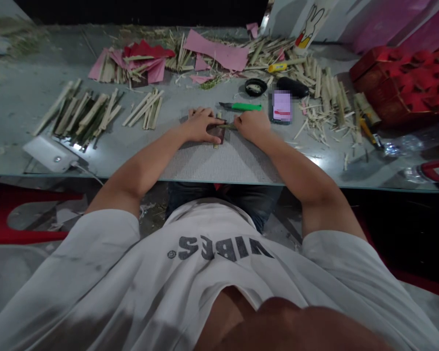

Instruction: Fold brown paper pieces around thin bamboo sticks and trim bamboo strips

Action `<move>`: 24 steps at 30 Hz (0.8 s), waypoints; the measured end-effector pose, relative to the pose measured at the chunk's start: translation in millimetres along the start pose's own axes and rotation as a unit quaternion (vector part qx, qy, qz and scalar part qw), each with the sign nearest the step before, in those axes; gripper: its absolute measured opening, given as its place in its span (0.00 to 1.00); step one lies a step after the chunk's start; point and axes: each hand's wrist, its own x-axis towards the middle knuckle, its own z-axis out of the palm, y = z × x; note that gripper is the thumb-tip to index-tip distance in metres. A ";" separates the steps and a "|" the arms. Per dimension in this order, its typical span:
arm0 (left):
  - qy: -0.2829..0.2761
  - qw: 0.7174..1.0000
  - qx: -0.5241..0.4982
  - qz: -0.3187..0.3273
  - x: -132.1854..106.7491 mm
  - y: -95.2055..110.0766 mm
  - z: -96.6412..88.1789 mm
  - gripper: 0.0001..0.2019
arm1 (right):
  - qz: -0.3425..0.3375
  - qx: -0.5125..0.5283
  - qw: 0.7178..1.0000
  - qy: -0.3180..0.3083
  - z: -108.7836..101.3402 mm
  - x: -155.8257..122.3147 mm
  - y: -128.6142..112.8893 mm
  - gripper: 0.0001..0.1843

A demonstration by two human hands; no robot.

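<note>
My left hand (201, 125) lies on a small dark piece (218, 134) on the grey table (219, 161), its fingers stretched over it and pressing it down. My right hand (251, 125) is closed round a thin bamboo stick (227, 126) that lies crosswise between both hands. A second short stick (216, 143) pokes out under the dark piece. A green utility knife (241, 106) lies just beyond the hands.
Cut bamboo strips (84, 114) lie in rows at the left and in a heap (329, 105) at the right. Pink and red paper (142, 58) lies at the back. A phone (281, 107), a black tape roll (255, 87), red boxes (406, 83) and a white power bank (51, 153) are around.
</note>
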 end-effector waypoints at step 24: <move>-0.015 1.000 0.002 -0.011 -3.5 8.9 -5.4 0.55 | 0.028 -0.012 1.000 -0.007 -0.2 -10.0 -7.6 0.53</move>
